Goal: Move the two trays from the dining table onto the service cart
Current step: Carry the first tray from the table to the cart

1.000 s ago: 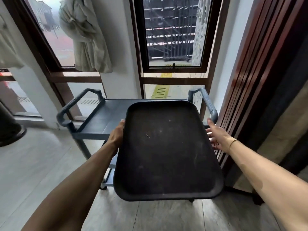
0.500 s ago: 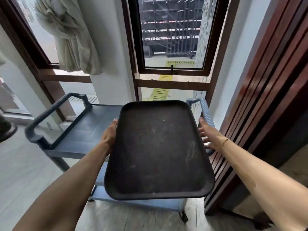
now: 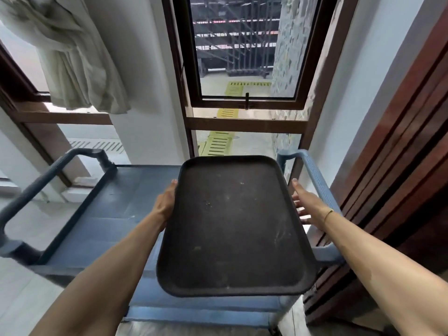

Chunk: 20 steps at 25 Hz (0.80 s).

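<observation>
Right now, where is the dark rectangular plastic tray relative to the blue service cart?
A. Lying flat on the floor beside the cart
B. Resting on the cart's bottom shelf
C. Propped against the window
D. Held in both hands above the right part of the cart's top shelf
D: the dark rectangular plastic tray is gripped by the left hand and right hand at its side edges, over the right part of the blue service cart's top shelf.

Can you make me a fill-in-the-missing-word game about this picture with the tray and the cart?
1. The dark tray is held by ____ hands.
2. The tray is over the top shelf of the blue ____.
3. The curtain hangs at the upper ____ of the picture.
4. The left hand is on the tray's edge; the right hand, wearing a thin ____ at its wrist, is by the other edge.

Missing words: two; cart; left; bracelet
</observation>
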Each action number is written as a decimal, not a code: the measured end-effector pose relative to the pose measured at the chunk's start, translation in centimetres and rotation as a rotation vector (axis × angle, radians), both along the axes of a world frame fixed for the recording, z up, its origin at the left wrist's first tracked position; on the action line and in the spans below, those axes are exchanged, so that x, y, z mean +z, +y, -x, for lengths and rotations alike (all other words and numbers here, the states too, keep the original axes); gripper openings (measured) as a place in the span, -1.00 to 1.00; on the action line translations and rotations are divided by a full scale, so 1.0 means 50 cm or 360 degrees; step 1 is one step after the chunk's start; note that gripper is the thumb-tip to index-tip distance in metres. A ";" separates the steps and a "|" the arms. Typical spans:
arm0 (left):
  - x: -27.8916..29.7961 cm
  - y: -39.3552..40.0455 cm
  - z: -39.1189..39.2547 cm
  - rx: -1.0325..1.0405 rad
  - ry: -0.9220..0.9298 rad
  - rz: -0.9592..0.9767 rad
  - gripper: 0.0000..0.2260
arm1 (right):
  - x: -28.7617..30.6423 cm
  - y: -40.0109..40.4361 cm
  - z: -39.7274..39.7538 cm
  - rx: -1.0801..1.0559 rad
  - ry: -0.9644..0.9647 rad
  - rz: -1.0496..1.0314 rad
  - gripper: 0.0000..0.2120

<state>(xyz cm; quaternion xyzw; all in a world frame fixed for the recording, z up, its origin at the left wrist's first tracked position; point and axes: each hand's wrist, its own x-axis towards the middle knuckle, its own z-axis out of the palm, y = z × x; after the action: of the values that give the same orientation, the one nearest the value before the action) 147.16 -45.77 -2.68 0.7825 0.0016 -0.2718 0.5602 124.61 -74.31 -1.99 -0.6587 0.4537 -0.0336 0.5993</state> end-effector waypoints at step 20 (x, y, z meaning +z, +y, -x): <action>-0.171 -0.082 -0.126 -0.0179 0.0254 -0.0091 -0.37 | -0.147 -0.054 -0.103 -0.0173 0.0287 -0.0102 -0.24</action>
<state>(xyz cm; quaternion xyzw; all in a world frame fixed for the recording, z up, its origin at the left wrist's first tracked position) 153.44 -49.87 -11.23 0.7729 0.0100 -0.3641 0.5197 129.75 -77.01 -9.34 -0.6140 0.5416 0.0079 0.5741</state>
